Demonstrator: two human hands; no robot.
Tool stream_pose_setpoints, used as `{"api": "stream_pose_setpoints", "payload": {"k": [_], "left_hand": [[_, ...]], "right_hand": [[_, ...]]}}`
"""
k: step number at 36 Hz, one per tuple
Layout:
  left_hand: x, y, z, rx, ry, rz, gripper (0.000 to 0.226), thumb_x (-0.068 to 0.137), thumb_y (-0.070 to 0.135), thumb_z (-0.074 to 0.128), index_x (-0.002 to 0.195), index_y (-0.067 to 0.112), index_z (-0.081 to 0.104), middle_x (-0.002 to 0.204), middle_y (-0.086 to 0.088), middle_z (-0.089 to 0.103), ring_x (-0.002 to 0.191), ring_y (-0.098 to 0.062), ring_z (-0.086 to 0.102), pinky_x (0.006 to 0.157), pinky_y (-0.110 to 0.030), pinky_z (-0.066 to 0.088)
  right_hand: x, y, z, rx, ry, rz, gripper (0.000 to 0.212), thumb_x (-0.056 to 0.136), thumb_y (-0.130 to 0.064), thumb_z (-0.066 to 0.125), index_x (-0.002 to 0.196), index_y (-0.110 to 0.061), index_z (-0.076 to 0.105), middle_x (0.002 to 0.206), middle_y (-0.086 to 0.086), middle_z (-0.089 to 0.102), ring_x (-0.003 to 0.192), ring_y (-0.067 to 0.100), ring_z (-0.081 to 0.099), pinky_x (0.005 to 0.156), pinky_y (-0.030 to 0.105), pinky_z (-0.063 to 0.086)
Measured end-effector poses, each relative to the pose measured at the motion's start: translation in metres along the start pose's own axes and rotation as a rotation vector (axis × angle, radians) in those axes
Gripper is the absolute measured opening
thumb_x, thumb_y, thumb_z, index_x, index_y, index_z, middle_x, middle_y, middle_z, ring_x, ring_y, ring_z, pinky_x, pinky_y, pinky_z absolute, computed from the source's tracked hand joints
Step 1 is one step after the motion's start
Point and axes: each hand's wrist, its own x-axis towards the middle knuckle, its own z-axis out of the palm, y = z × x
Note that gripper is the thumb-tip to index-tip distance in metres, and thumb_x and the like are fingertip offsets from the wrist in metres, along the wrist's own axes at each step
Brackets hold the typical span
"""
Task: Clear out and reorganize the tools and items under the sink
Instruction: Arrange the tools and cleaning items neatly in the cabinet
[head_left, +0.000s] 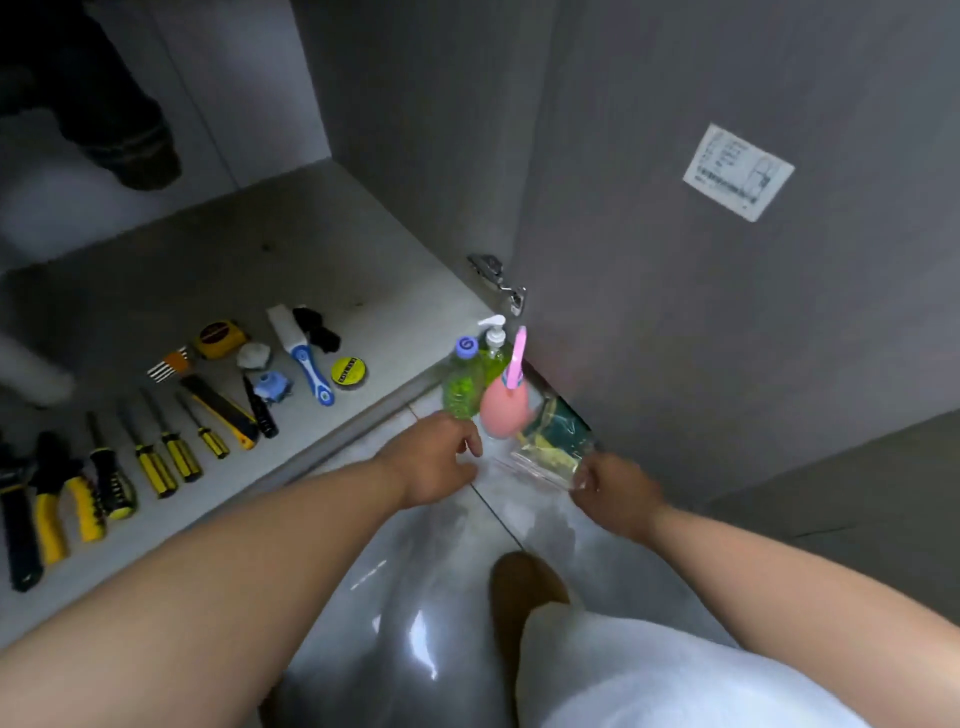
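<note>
floor tile (441, 597), lower centre, is glossy, so plant feet before pulling anything. right grip (615, 493), right of centre, pinches the near edge of the clear bag (550, 441) between thumb and fingers. the bag holds green and yellow pads. its far end sits at the foot of the cabinet door (727, 312); cannot tell if it rests on the tile. left grip (434, 457), dead centre, holds nothing, fingers loosely curled, just beside the base of the green bottle (462, 387); cannot tell if it touches. pink bottle (503, 410) stands between that bottle and the bag, pump bottle (493, 353) behind both.

step in hand, i reckon: get the bag clear. a one-edge pinch on a slack bag lets the contents swing into the pink bottle, which looks tippy with its long nozzle. draw the bag low toward the bottom of the frame, or steady the bottles with the left.

further back, left half: screwdrivers (156, 457), pliers (62, 499) and tape measure (218, 338) lie in rows on the cabinet floor (291, 260). i'd park the bottles behind them.
</note>
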Motion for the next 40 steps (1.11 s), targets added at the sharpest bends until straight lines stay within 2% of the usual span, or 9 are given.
{"api": "stream_pose_setpoints", "payload": {"k": [3,7,12,17,27,32,34,37,40], "left_hand": [[0.009,0.01,0.028,-0.174,-0.012,-0.14,0.02,0.089,0.026,0.071,0.107,0.018,0.069,0.105,-0.004,0.067,0.096,-0.021,0.064,0.087,-0.028,0.05],[0.018,0.018,0.066,-0.463,-0.06,-0.344,0.025,0.088,0.028,0.071,0.11,0.017,0.065,0.098,-0.007,0.07,0.086,-0.024,0.066,0.084,-0.035,0.055],[0.025,0.014,0.094,-0.607,-0.091,-0.442,0.039,0.094,0.032,0.067,0.128,0.02,0.052,0.11,-0.012,0.066,0.09,-0.021,0.063,0.084,-0.035,0.055],[0.03,0.004,0.097,-0.72,-0.044,-0.479,0.056,0.096,0.033,0.065,0.146,0.023,0.041,0.132,-0.006,0.054,0.118,-0.023,0.057,0.105,-0.042,0.05],[0.04,-0.013,0.082,-0.835,-0.01,-0.547,0.079,0.089,0.053,0.068,0.153,0.024,0.032,0.15,-0.007,0.044,0.132,-0.026,0.051,0.112,-0.04,0.043],[0.024,-0.011,0.076,-0.958,-0.241,-0.476,0.037,0.085,0.06,0.068,0.111,0.035,0.063,0.114,0.01,0.073,0.093,-0.004,0.071,0.075,-0.017,0.05],[0.014,-0.013,0.074,-1.049,-0.311,-0.464,0.044,0.087,0.055,0.069,0.123,0.029,0.066,0.113,0.005,0.076,0.101,-0.011,0.073,0.086,-0.026,0.056],[-0.005,-0.017,0.065,-1.075,-0.341,-0.476,0.061,0.08,0.058,0.076,0.13,0.025,0.063,0.117,-0.001,0.075,0.114,-0.021,0.069,0.108,-0.043,0.049],[-0.021,-0.02,0.058,-1.01,-0.331,-0.48,0.077,0.073,0.071,0.074,0.135,0.028,0.059,0.123,0.005,0.073,0.124,-0.018,0.061,0.118,-0.041,0.037]], "right_hand": [[0.006,0.017,0.023,0.18,-0.006,0.224,0.04,0.089,-0.052,0.06,0.087,-0.013,0.056,0.095,0.013,0.062,0.091,0.027,0.06,0.079,0.031,0.045],[0.023,0.025,0.051,0.819,-0.073,0.479,0.077,0.082,-0.065,0.062,0.129,-0.005,0.052,0.127,0.015,0.057,0.112,0.03,0.058,0.097,0.044,0.052],[0.047,0.021,0.064,1.158,-0.104,0.491,0.077,0.082,-0.064,0.064,0.143,-0.02,0.045,0.136,0.004,0.053,0.116,0.025,0.055,0.093,0.046,0.053],[0.086,0.007,0.068,1.375,0.024,0.493,0.069,0.082,-0.054,0.074,0.137,-0.02,0.052,0.13,0.003,0.063,0.115,0.025,0.063,0.096,0.051,0.054],[0.066,0.0,0.08,1.462,-0.301,0.445,0.037,0.087,-0.035,0.07,0.117,-0.013,0.073,0.11,0.011,0.075,0.101,0.028,0.072,0.089,0.042,0.058],[0.029,-0.003,0.077,1.502,-0.676,0.34,0.046,0.082,-0.039,0.073,0.12,-0.013,0.072,0.125,0.016,0.068,0.107,0.029,0.069,0.091,0.038,0.056],[0.02,-0.009,0.074,1.507,-0.766,0.28,0.048,0.083,-0.038,0.074,0.125,-0.014,0.07,0.132,0.016,0.064,0.12,0.032,0.062,0.107,0.043,0.046],[0.01,-0.017,0.067,1.517,-0.906,0.199,0.044,0.087,-0.029,0.071,0.128,-0.014,0.067,0.138,0.017,0.059,0.125,0.034,0.059,0.098,0.043,0.052],[0.004,-0.029,0.059,1.453,-0.957,0.159,0.045,0.088,-0.026,0.07,0.131,-0.014,0.064,0.14,0.018,0.057,0.126,0.035,0.058,0.095,0.042,0.052]]}}
